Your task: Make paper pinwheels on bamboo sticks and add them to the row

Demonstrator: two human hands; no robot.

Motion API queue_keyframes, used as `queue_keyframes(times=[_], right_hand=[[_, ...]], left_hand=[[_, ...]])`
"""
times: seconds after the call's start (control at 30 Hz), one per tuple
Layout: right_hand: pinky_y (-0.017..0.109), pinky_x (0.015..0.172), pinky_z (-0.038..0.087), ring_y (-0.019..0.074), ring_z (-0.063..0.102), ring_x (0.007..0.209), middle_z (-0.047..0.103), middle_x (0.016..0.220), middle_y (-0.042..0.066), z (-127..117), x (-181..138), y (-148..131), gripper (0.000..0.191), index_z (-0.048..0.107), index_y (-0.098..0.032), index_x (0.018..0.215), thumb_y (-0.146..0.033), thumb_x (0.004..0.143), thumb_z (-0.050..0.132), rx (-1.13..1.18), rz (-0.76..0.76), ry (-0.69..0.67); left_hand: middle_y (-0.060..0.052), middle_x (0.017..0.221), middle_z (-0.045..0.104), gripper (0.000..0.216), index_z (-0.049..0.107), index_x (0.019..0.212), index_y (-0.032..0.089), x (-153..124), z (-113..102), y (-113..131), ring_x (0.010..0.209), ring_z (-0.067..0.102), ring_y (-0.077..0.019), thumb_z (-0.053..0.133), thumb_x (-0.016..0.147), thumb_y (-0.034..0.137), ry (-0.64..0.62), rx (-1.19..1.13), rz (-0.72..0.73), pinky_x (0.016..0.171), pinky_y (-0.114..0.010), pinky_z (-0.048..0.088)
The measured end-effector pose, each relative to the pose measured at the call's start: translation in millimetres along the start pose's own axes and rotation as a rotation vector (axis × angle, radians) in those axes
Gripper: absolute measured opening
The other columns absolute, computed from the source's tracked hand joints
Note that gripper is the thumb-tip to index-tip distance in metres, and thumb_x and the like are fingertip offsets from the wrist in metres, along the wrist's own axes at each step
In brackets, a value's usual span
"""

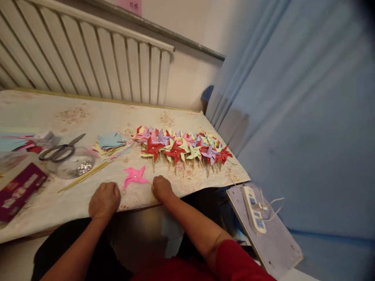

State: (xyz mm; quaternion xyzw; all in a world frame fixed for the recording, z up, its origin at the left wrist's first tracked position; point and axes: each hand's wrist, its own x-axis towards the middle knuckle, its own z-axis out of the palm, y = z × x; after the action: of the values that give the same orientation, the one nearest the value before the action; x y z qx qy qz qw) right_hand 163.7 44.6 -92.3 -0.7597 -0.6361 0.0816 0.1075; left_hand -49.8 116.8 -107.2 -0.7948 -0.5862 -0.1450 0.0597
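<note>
A pink paper pinwheel [134, 176] lies flat on the table near the front edge. My right hand [161, 188] is closed at its right side, pinched on the pinwheel's thin wooden stick. My left hand [104, 200] rests curled in a loose fist just left of the pinwheel, and what it holds, if anything, is hidden. Behind them lies a row of several finished pinwheels [181, 147] in red, purple, yellow and pink, all on sticks.
The table [88, 117] has a floral cloth. At left are scissors [60, 150] on a clear round container [72, 164], loose wooden sticks [84, 175], cut coloured paper [111, 143] and a dark red box [17, 191]. A power strip [253, 208] lies on a board at right. A radiator stands behind.
</note>
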Motion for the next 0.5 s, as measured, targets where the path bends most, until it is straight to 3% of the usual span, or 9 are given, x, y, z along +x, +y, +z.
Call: queue_keyframes(times=[0.33,0.5], right_hand=[[0.028,0.07,0.044,0.0184,0.057,0.078,0.063,0.089,0.006,10.9,-12.0,14.0,0.007,0.059,-0.018,0.088,-0.018,0.086,0.053,0.106,-0.108,0.123],[0.025,0.07,0.042,0.016,0.056,0.079,0.06,0.084,0.002,3.3,-28.4,27.4,0.008,0.056,-0.019,0.081,-0.012,0.083,0.055,0.255,-0.101,0.247]], left_hand=[[-0.011,0.092,0.06,0.034,0.062,0.085,0.018,1.6,0.7,-1.5,0.084,0.057,-0.0235,0.033,0.096,0.031,-0.024,-0.021,-0.005,0.067,-0.034,0.037],[-0.011,0.093,0.059,0.034,0.061,0.087,0.018,1.7,-0.8,-0.5,0.085,0.057,-0.0235,0.031,0.096,0.031,-0.014,-0.036,-0.006,0.068,-0.034,0.038]])
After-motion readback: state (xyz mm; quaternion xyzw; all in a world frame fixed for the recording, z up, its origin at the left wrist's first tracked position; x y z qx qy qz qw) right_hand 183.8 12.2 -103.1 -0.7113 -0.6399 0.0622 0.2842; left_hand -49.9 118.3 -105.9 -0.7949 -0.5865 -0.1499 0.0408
